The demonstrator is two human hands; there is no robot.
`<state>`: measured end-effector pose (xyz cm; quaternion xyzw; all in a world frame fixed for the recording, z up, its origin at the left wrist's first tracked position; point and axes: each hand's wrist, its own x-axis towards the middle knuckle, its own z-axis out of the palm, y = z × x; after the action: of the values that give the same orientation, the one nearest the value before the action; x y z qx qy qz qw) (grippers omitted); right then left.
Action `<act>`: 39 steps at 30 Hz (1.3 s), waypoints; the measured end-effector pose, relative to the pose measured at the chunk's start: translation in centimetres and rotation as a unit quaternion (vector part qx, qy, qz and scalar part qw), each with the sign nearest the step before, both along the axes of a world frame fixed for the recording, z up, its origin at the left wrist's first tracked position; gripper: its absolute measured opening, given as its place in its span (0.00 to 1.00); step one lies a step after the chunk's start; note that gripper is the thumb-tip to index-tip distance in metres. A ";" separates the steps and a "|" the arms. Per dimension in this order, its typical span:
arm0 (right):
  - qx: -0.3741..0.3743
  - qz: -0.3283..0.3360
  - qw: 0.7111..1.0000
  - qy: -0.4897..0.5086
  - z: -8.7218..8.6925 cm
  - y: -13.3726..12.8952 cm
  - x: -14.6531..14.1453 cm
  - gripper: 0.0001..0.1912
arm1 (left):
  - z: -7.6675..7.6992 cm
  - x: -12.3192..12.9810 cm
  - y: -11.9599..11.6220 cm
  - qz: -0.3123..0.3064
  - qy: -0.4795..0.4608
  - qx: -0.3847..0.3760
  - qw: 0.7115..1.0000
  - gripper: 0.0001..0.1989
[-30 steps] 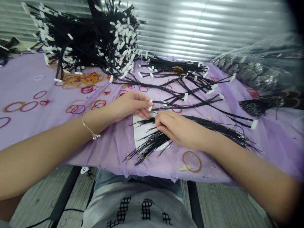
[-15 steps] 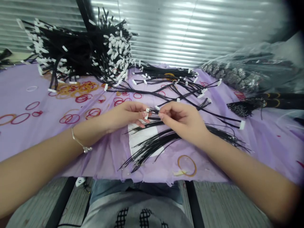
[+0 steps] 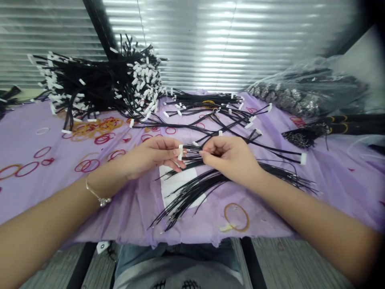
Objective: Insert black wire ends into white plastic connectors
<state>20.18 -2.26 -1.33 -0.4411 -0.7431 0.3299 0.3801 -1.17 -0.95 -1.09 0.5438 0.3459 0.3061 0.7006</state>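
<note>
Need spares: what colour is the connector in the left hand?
White connector, clearest in the head view.

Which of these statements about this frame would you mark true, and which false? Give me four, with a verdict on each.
The left hand pinches a white connector. True.
The bracelet is on the right wrist. False: it is on the left wrist.
The right hand pinches thin black wires. True.
The large tagged cable bundle lies on bare wood. False: it lies on a lilac sheet.
</note>
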 end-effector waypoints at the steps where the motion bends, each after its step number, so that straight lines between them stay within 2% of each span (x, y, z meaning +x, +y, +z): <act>1: 0.001 -0.001 1.000 -0.001 0.0 0.0 0.0 0.05 | -0.1 0.0 0.0 -0.002 -0.004 0.000 1.000 0.02; 13: 0.012 0.001 1.000 -0.015 0.0 -0.1 -0.1 0.04 | -0.5 -0.1 0.3 -0.025 -0.020 -0.004 0.999 0.04; 18: 0.068 0.018 0.997 -0.043 -0.4 0.0 0.0 0.03 | -0.8 -0.1 0.2 -0.018 -0.009 -0.011 1.000 0.05; 26: 0.110 0.025 0.991 -0.077 -0.5 0.2 0.0 0.03 | -1.1 -0.2 0.3 -0.016 0.020 0.003 1.000 0.06; 31: 0.094 0.020 0.990 -0.100 -0.4 0.1 0.0 0.04 | -1.2 0.1 0.2 -0.015 0.056 0.022 0.998 0.05; 39: 0.074 0.005 0.993 -0.095 -0.5 0.1 0.0 0.03 | -1.5 0.3 0.2 -0.016 0.022 -0.011 1.000 0.07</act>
<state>20.19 -2.11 -1.84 -0.4373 -0.8002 0.2323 0.3383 -0.91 -0.78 -2.63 0.5482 0.3553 0.2791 0.7038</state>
